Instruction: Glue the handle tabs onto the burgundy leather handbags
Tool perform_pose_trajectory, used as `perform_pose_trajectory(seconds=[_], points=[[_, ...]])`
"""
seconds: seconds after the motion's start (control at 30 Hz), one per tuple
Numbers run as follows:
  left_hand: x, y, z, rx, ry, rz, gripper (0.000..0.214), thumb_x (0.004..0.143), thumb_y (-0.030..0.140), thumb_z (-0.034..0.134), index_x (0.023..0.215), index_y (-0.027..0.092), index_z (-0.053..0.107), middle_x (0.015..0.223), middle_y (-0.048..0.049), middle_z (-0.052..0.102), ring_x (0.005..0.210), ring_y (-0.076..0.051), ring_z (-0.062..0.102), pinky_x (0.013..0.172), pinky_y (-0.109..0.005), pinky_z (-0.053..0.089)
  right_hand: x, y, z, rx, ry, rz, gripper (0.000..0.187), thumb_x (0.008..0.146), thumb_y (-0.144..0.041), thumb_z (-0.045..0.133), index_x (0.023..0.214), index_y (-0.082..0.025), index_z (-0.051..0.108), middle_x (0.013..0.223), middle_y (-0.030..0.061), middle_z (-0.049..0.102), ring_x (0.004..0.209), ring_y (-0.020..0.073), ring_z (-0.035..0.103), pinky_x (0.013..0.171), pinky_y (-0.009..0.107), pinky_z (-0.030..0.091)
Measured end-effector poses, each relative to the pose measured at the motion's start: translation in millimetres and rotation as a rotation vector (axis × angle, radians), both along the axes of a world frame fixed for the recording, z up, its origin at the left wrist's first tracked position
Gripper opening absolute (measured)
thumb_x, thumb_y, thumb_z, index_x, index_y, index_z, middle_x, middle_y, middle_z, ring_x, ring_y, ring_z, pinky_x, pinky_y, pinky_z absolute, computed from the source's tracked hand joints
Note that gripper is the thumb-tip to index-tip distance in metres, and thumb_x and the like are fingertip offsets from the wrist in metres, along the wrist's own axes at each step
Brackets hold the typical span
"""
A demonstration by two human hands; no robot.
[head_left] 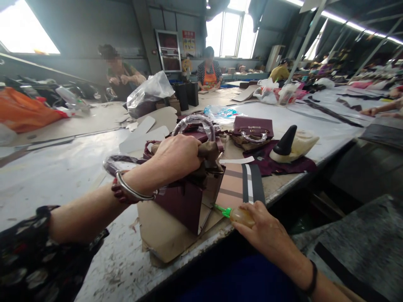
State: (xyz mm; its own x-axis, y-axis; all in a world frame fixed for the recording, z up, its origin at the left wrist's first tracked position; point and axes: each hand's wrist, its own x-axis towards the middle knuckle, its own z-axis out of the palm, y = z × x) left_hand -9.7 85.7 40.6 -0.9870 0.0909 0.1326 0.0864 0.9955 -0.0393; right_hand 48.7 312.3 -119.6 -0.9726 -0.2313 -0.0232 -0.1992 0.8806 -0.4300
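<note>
A dark maroon handbag point(181, 205) rests on a cardboard sheet point(165, 233) near the table's front edge, its plastic-wrapped handles sticking out. My left hand point(178, 157) is closed on the brown lining point(208, 157) at the bag's top. My right hand point(262, 228) grips a small glue bottle point(242, 217) with a green nozzle. The nozzle tip points at the lower inside of the bag's open side; whether it touches cannot be made out. Behind the bag's right side lies a striped pink, grey and white panel point(234, 184).
A second maroon bag point(253, 127) stands farther back. To its right, a pale container with a black cone-shaped top point(285, 140) sits on maroon material point(302, 165). Clear plastic bags point(151, 94) and card pieces cover the far table. Several people work beyond.
</note>
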Motion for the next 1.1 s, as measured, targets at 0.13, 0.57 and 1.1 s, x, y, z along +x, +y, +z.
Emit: perform_pose_trajectory(seconds=[0.13,0.57,1.1], points=[[3.7,-2.5,-1.4,0.026,-0.017,-0.021,0.015,0.069,0.031,0.051,0.071,0.025,0.064,0.061,-0.0028,0.057,0.056,-0.02,0.051,0.048,-0.029,0.029,1.0,0.3,2.3,-0.069,-0.083,0.023,0.031,0.079,-0.044,0.053,0.105,-0.027,0.055,0.094,0.0015,0.047,0.08,0.0177,0.056,0.08,0.035,0.046],[33.8,-13.4,-0.3,0.047,-0.084,0.003,0.014,0.068,0.026,0.05,0.073,0.027,0.063,0.067,0.0,0.06,0.063,-0.02,0.054,0.053,-0.029,0.03,9.9,-5.5,5.2,-0.1,-0.131,0.055,0.025,0.08,-0.04,0.052,0.101,-0.027,0.056,0.093,0.0019,0.046,0.082,0.0177,0.055,0.081,0.033,0.043],[71.1,-31.3,-3.1,0.095,-0.082,-0.007,0.015,0.07,0.024,0.046,0.068,0.025,0.061,0.073,-0.0013,0.063,0.072,-0.023,0.057,0.059,-0.033,0.033,19.6,-6.9,-2.1,-0.173,-0.253,0.139,0.033,0.079,-0.041,0.049,0.106,-0.023,0.054,0.098,0.0032,0.048,0.084,0.0171,0.057,0.08,0.032,0.044]])
